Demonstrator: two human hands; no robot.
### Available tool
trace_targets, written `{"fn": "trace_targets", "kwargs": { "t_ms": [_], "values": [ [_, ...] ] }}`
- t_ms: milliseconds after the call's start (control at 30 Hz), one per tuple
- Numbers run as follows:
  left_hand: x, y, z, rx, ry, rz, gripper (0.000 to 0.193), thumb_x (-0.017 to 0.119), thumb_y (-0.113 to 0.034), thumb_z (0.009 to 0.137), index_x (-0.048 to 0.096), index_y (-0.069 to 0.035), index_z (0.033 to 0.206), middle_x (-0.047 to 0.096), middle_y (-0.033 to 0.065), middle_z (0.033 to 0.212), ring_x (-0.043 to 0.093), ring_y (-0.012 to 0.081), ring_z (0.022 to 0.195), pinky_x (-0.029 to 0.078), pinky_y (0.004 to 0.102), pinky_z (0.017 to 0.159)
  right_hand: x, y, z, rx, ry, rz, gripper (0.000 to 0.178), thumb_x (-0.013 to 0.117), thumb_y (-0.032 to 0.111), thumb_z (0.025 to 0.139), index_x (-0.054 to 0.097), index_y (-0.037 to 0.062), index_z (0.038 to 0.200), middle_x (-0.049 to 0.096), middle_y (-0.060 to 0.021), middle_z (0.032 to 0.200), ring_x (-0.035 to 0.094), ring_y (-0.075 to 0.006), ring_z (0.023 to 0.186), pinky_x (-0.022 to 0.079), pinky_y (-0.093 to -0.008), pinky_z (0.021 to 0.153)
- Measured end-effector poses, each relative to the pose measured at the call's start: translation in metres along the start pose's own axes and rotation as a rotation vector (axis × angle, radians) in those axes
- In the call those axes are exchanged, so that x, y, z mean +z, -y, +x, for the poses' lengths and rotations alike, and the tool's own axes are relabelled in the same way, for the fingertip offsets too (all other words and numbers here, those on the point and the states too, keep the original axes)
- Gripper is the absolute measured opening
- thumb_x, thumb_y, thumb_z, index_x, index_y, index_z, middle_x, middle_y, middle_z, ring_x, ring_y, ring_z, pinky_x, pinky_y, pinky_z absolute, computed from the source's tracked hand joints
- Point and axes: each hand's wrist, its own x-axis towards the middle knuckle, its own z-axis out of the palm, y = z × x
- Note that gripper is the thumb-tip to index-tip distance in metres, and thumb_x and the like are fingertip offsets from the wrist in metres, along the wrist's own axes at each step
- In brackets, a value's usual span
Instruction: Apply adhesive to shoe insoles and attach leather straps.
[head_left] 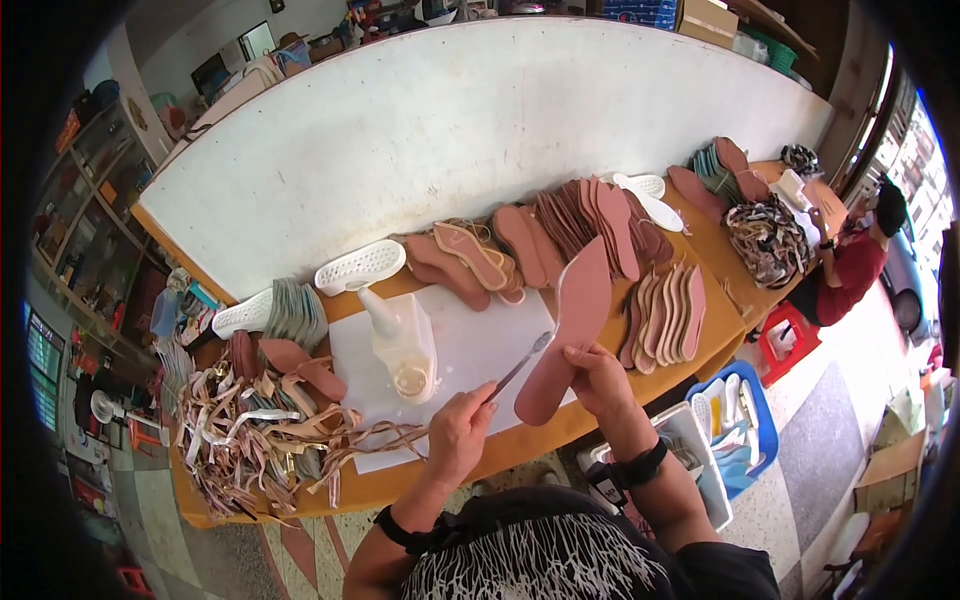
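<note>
My left hand (460, 432) grips a thin brush (518, 370), its greyish head raised toward the right. In my right hand (600, 380) is a pinkish-brown shoe insole (578, 320), held upright above the table with the thumb on its face. The brush head is close to the insole's left edge; whether they touch I cannot tell. Left of the insole, a cloudy white plastic bottle (408, 355) with a cone-shaped spout lies on a white sheet (480, 330). Near my left hand, a heap of tan, white and gold straps (250, 435) trails toward the wrist.
Stacked brown insoles (580, 225) and white soles (362, 266) line the white partition (480, 120). More light-edged insoles (665, 315) stand at the right. A blue basket (745, 435) of soles is below the table edge. A person in red (850, 270) sits at the far right.
</note>
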Motion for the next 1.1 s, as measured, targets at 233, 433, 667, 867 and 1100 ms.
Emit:
{"fn": "trace_targets", "kwargs": {
  "t_ms": [233,433,667,867,1100],
  "values": [
    [-0.010,-0.002,-0.004,-0.027,0.023,0.051,0.022,0.058,-0.006,0.077,0.058,-0.006,0.099,0.056,0.0119,0.070,0.054,0.0266,0.059,0.043,0.0340,0.052,0.002,0.006,0.011,-0.013,-0.006,0.031,0.020,0.050,0.005,0.083,0.052,-0.0015,0.101,0.056,-0.0080,0.096,0.054,-0.0197,0.090,0.041,-0.0313,0.084],
    [-0.015,0.002,-0.008,-0.005,-0.007,0.053,0.022,0.058,-0.006,0.077,0.058,-0.006,0.099,0.055,0.0113,0.068,0.054,0.0259,0.058,0.042,0.0331,0.052,-0.002,0.006,0.023,-0.028,-0.039,0.066,0.020,0.050,0.007,0.084,0.051,0.0002,0.103,0.056,-0.0070,0.094,0.055,-0.0188,0.087,0.042,-0.0306,0.082],
    [-0.020,0.010,-0.016,0.001,-0.038,0.060,0.024,0.058,-0.005,0.076,0.058,-0.004,0.100,0.054,0.0111,0.067,0.053,0.0244,0.056,0.042,0.0326,0.051,-0.001,0.004,0.029,-0.047,-0.017,0.116,0.018,0.051,0.009,0.084,0.051,0.0023,0.101,0.056,-0.0046,0.093,0.055,-0.0176,0.086,0.043,-0.0296,0.080],
    [-0.024,0.010,-0.019,0.007,-0.057,0.083,0.024,0.058,-0.003,0.076,0.057,-0.004,0.100,0.054,0.0109,0.066,0.052,0.0235,0.056,0.041,0.0324,0.050,-0.004,-0.002,0.035,-0.066,-0.142,0.188,0.018,0.052,0.008,0.083,0.052,0.0035,0.100,0.057,-0.0035,0.091,0.055,-0.0167,0.084,0.043,-0.0289,0.079],
    [-0.028,0.013,-0.024,0.031,-0.077,0.129,0.024,0.058,-0.002,0.075,0.058,-0.004,0.100,0.054,0.0114,0.067,0.053,0.0248,0.057,0.041,0.0336,0.051,-0.010,-0.011,0.044,-0.100,-0.190,0.287,0.011,0.051,0.008,0.084,0.052,0.0056,0.095,0.057,-0.0021,0.087,0.055,-0.0144,0.081,0.043,-0.0274,0.075]
  ]
}}
